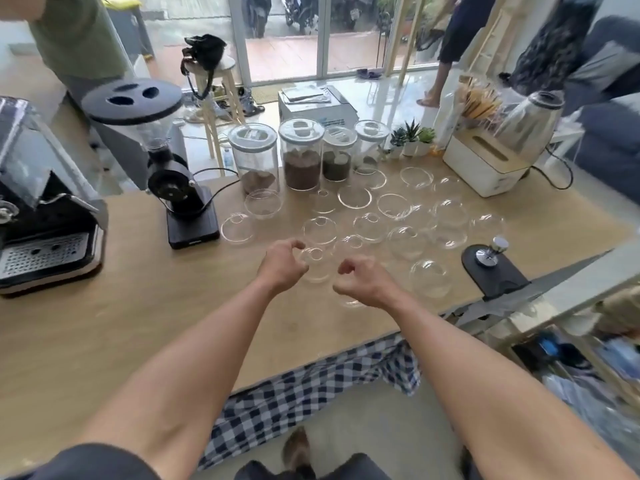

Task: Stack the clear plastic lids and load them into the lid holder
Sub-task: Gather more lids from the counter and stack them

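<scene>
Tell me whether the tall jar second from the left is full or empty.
Partly full. The jar shows dark brown grounds in its lower part only; the glass above is clear up to its closed lid.

single head cam, looks fwd and down, close over wooden table (pixel 138 323).

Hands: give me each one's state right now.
Left hand: fingers curled at the edge of a clear dome lid; grip cannot be told.
Right hand: curled, another lid beneath; grip cannot be told.
</scene>
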`<state>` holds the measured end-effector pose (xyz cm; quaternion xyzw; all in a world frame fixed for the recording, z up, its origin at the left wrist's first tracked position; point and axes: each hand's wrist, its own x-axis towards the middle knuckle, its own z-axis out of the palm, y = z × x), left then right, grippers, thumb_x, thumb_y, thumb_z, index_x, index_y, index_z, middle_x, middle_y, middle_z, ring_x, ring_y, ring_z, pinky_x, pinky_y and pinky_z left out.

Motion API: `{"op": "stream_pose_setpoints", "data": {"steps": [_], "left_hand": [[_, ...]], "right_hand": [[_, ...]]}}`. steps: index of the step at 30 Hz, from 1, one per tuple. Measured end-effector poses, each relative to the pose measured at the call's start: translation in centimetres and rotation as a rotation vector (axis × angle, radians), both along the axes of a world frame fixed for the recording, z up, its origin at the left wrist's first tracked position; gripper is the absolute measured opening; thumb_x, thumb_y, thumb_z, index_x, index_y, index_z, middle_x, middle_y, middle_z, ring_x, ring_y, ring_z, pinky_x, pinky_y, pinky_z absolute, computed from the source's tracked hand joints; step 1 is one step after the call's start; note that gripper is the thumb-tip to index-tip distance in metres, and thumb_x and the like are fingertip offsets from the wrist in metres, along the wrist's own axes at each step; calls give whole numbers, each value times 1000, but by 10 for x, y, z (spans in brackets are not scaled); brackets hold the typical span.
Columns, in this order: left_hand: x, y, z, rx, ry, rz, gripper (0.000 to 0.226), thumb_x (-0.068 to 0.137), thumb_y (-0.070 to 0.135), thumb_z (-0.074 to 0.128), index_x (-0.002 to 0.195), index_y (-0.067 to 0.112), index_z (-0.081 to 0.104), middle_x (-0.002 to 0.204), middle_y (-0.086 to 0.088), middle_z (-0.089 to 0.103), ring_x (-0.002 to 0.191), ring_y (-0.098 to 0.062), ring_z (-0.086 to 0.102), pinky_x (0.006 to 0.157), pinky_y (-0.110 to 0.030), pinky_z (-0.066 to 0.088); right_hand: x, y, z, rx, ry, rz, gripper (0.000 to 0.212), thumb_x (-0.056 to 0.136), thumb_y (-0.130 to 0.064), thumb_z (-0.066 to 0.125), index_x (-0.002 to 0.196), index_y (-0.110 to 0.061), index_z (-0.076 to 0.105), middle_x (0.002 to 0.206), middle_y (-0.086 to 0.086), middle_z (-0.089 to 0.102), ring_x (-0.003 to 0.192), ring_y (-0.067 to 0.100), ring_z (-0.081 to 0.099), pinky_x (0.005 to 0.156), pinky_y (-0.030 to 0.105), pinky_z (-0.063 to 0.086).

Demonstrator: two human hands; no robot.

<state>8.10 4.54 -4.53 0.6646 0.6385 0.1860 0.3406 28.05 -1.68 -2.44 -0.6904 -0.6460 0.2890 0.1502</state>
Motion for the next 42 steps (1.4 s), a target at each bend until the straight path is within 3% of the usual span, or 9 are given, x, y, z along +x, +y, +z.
{"op": "stream_pose_setpoints", "data": {"steps": [4,9,13,16,20,24,36,39,42], "left_hand": [[15,21,-14,24,62,-127,48,74,15,79,119,25,71,140,-6,55,128,-25,56,106,-33,45],[20,30,-38,-51,92,-234,43,63,21,79,103,28,67,139,-2,52,125,-28,54,101,-35,48],[22,33,-43,-33,55,-234,34,62,22,87,87,23,63,116,0,57,108,-26,56,82,-24,42],[26,30,-39,-12,31,-191,28,65,12,90,81,9,67,104,-4,59,91,-22,57,66,-12,36],[29,27,-24,13,30,-174,29,67,20,89,83,8,67,111,-2,59,96,-20,58,77,-20,38],[41,21,-10,77,46,-146,33,70,36,87,84,20,62,111,1,55,99,-18,55,82,-27,39],[95,-14,6,252,9,-97,62,68,46,90,104,22,45,99,-1,60,89,-23,61,74,-38,51],[107,-22,7,253,2,-129,67,69,47,90,111,21,46,108,1,61,98,-21,62,82,-36,53],[118,-26,5,223,14,-160,75,69,45,91,124,18,48,122,-5,64,111,-22,62,93,-38,52]], "right_hand": [[2,3,-17,-100,-206,232,44,70,-44,87,104,-19,73,106,-3,69,100,20,62,84,33,48],[2,12,-25,-120,-262,298,17,78,-25,77,94,-20,75,101,-2,70,93,21,64,77,31,42],[15,39,-5,-184,44,181,7,75,-10,72,79,-15,75,79,7,74,68,13,60,64,28,48],[35,57,17,-233,327,52,11,82,-2,68,85,-11,74,69,0,72,64,10,57,59,24,45],[75,65,26,-292,655,-209,18,94,1,61,102,-11,72,84,6,74,69,13,63,61,27,46],[107,53,13,-275,772,-405,22,98,4,58,115,-4,69,80,4,65,66,15,64,64,31,52],[123,17,-47,-264,578,-535,31,90,13,42,105,8,68,83,13,52,65,22,51,49,29,46],[120,11,-52,-248,504,-502,19,92,4,48,97,5,66,87,14,59,66,26,60,42,22,48],[122,9,-52,-226,447,-491,17,94,-1,50,94,4,66,97,21,70,73,33,73,57,36,64]]}}
